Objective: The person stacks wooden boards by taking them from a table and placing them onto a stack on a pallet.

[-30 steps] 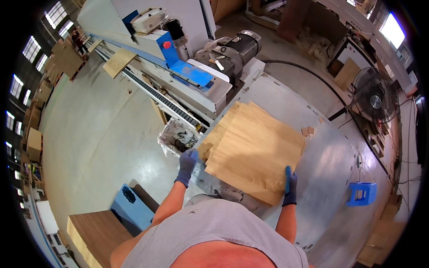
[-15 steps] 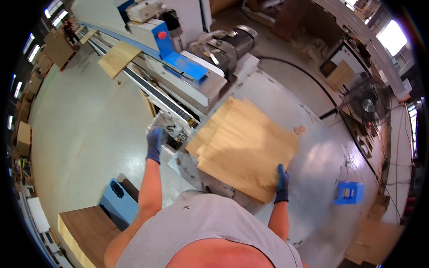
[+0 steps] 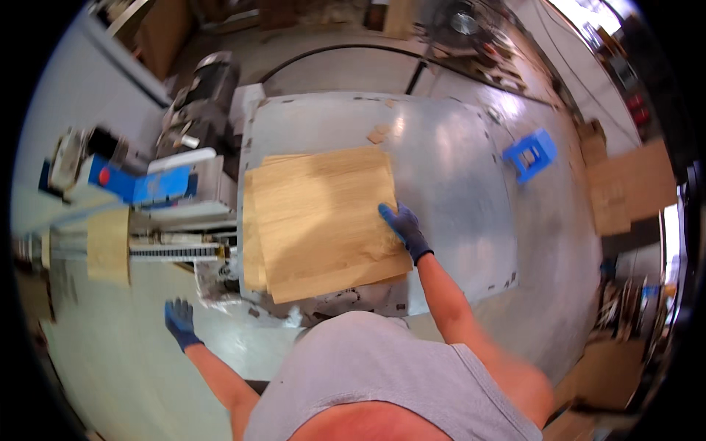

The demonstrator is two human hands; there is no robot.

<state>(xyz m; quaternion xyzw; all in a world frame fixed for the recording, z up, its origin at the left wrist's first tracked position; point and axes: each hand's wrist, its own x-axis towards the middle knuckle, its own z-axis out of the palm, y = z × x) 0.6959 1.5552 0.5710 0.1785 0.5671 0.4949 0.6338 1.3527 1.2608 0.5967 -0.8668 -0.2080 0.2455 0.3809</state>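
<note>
A loose stack of thin, pale wood sheets [image 3: 323, 220] lies on the grey metal table [image 3: 463, 191], its edges not quite lined up. At the stack's right edge is my right hand [image 3: 406, 231], in a dark blue glove. Its thumb side lies over the top sheet and the hand is closed on the edge; some fingers are hidden. My left hand [image 3: 181, 323], gloved the same way, hangs over the floor left of the table. Its fingers are spread and it holds nothing.
Left of the table runs a conveyor [image 3: 176, 253] with a single wood sheet [image 3: 108, 246] across it. Behind it stand a blue machine guard [image 3: 162, 187] and a motor [image 3: 209, 88]. A blue plastic stool [image 3: 529, 154], a fan [image 3: 463, 22] and cardboard [image 3: 632, 184] lie beyond the table.
My view has turned to the right, so the table and conveyor now lie level. My left hand has come away from beside the conveyor end; my right hand stays at the stack's edge.
</note>
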